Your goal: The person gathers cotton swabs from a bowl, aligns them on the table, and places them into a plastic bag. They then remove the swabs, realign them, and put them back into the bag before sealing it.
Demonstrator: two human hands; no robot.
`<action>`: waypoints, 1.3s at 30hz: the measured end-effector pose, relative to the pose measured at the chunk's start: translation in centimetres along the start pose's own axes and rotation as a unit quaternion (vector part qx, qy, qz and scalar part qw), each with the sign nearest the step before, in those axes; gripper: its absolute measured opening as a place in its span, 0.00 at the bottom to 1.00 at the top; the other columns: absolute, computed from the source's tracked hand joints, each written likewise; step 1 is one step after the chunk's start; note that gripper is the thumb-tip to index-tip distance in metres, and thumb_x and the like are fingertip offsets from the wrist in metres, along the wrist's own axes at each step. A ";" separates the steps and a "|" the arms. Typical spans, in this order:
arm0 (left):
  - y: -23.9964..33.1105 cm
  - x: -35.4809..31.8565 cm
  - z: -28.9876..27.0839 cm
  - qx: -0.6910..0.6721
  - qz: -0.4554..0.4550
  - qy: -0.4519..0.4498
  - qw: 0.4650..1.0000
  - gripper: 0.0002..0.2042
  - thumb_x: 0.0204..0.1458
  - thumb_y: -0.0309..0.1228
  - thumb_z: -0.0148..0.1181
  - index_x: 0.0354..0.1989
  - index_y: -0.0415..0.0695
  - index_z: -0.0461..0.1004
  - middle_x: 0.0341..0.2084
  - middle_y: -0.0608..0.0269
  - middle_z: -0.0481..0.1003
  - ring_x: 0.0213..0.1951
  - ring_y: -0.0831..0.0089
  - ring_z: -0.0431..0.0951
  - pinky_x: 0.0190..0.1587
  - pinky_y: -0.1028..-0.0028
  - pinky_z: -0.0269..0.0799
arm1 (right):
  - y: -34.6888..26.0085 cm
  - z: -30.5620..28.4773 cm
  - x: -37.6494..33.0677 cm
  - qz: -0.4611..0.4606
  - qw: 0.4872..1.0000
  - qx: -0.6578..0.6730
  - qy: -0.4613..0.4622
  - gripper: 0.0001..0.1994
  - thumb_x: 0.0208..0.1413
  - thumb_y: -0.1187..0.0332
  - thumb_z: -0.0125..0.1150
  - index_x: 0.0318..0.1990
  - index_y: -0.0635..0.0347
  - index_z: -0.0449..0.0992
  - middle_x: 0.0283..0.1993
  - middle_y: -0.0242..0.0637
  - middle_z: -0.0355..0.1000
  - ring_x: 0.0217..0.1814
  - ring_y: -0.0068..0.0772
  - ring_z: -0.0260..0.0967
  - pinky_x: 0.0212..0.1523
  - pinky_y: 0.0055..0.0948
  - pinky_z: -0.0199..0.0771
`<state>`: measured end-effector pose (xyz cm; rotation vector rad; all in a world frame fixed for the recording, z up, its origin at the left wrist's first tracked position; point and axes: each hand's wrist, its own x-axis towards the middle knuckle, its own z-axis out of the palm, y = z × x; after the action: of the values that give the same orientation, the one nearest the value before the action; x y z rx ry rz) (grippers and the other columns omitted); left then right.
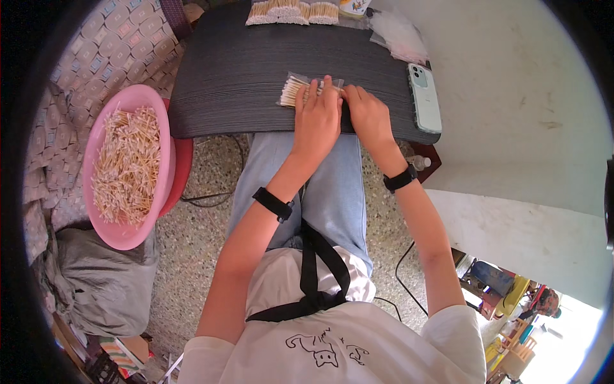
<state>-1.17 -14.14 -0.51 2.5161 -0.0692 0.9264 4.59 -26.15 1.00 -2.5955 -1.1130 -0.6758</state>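
A clear plastic bag of cotton swabs (291,92) lies flat near the front edge of the dark table (224,83). My left hand (318,118) rests on top of it with the fingers stretched out, covering much of the swabs. At the bag's right end my right hand (369,115) is closed, its thumb and index finger pinching the edge of the bag. The fingertips of both hands almost meet there. White swab tips show along the bag's left side.
Packed bundles of cotton swabs (288,11) stand at the table's far edge, with a pile of clear bags (400,35) to their right. A phone (425,97) lies by the right edge. At left, a pink basin (165,185) holds many loose swabs. A wall (511,83) borders the right.
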 end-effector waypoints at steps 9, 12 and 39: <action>-0.3 -0.2 0.0 0.004 0.029 -0.006 1.000 0.13 0.59 0.28 0.48 0.48 0.33 0.64 0.52 0.45 0.71 0.56 0.46 0.68 0.60 0.50 0.56 | 0.5 0.2 2.0 -0.009 0.999 -0.009 -0.049 0.10 0.53 0.69 0.54 0.43 0.59 0.67 0.25 0.35 0.73 0.28 0.36 0.74 0.29 0.30 0.75; -0.3 -0.1 0.1 0.018 0.040 -0.009 0.999 0.12 0.59 0.29 0.48 0.47 0.34 0.66 0.52 0.45 0.71 0.57 0.48 0.68 0.60 0.50 0.55 | 1.0 0.6 2.1 -0.034 0.998 -0.012 -0.052 0.13 0.55 0.68 0.54 0.47 0.58 0.66 0.27 0.37 0.74 0.31 0.39 0.74 0.32 0.33 0.75; -0.6 -0.4 -0.1 0.049 0.058 -0.040 0.996 0.16 0.59 0.28 0.47 0.52 0.31 0.64 0.51 0.44 0.71 0.57 0.50 0.68 0.62 0.50 0.52 | 1.5 0.4 1.7 -0.044 0.984 0.171 0.030 0.04 0.46 0.73 0.61 0.29 0.62 0.73 0.31 0.37 0.69 0.36 0.42 0.69 0.35 0.36 0.71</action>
<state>-1.43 -13.61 -0.87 2.6638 -0.2006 0.8924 6.87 -25.94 1.43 -2.2350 -1.2110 -0.5218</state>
